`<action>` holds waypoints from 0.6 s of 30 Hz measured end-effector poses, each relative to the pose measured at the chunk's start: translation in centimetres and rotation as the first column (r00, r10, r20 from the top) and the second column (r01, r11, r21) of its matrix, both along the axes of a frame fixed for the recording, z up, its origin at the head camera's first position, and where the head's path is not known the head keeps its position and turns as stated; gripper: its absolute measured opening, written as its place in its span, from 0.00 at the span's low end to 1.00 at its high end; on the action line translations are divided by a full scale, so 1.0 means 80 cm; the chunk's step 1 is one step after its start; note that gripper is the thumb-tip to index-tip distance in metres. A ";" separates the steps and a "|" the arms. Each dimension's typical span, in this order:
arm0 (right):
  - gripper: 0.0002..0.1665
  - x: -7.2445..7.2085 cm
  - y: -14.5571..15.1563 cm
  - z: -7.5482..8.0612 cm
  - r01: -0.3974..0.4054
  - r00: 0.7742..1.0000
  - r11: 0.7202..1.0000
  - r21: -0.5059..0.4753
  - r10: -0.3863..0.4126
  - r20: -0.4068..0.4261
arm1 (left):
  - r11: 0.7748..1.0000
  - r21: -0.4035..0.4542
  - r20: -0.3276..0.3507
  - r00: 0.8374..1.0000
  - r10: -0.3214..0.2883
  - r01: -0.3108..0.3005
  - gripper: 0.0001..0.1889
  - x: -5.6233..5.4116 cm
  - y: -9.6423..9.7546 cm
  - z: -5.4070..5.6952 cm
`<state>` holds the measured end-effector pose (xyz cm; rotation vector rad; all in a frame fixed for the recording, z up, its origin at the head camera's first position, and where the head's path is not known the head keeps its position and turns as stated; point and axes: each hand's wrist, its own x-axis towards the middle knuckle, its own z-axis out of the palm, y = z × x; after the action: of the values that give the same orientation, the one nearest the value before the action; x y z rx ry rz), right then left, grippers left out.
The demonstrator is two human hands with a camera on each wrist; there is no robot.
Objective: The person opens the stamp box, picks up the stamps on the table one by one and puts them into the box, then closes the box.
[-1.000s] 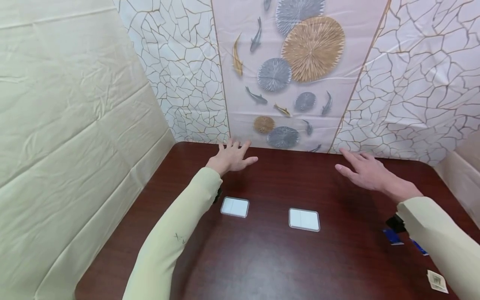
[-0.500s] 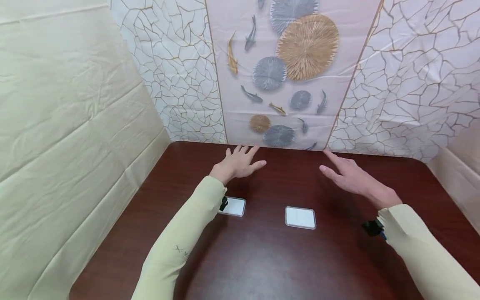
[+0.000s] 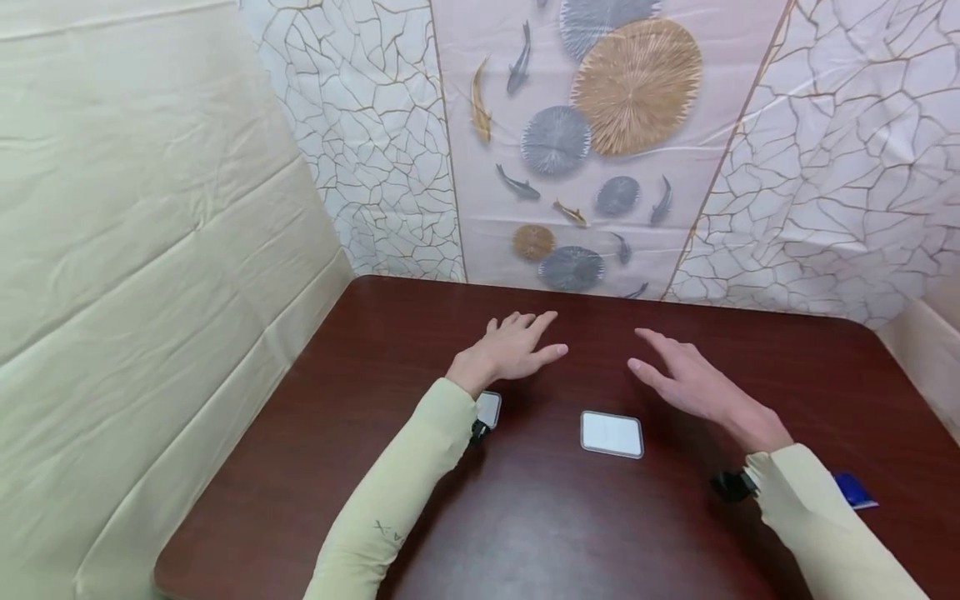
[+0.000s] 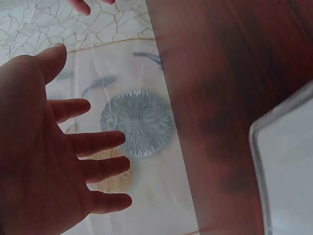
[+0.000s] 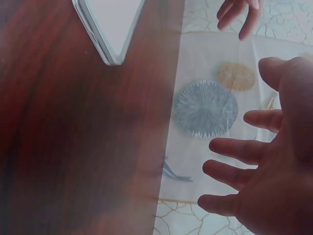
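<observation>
My left hand [image 3: 510, 348] hovers over the far half of the dark red table, fingers spread and nothing in it. Opposite it, my right hand [image 3: 690, 379] is held in the air with fingers extended, also holding nothing. A flat white rectangular case with a clear rim [image 3: 612, 434] lies on the table between and nearer than the hands. A second such white case [image 3: 489, 408] is partly hidden under my left wrist. The left wrist view shows the palm with parted fingers [image 4: 100, 168]; the right wrist view shows likewise spread fingers [image 5: 230, 174].
A blue packet [image 3: 855, 490] lies on the right of the table [image 3: 570, 533], partly behind my right sleeve. A patterned cloth [image 3: 495, 250] with fish and round leaf shapes hangs along the far edge. Cream fabric [image 3: 150, 292] walls the left side.
Both hands have moved toward each other and slightly nearer to me. My left wrist now covers part of the left white case. The small printed card at lower right is out of sight.
</observation>
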<state>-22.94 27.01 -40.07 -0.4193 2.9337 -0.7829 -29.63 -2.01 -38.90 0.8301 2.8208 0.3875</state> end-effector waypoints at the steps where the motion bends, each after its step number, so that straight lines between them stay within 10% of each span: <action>1: 0.46 0.002 -0.001 -0.001 -0.004 1.000 1.000 0.000 0.004 0.001 | 1.000 -0.005 -0.002 1.000 -0.002 0.002 0.37 0.002 0.003 -0.002; 18: 0.36 0.031 -0.016 -0.013 -0.021 0.999 1.000 0.016 0.022 -0.036 | 0.998 0.033 0.021 0.999 -0.046 0.045 0.36 0.031 0.017 -0.022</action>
<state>-20.49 25.75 -41.09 -0.4680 2.9614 -0.7574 -27.14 -0.62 -40.69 0.8894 2.7776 0.4340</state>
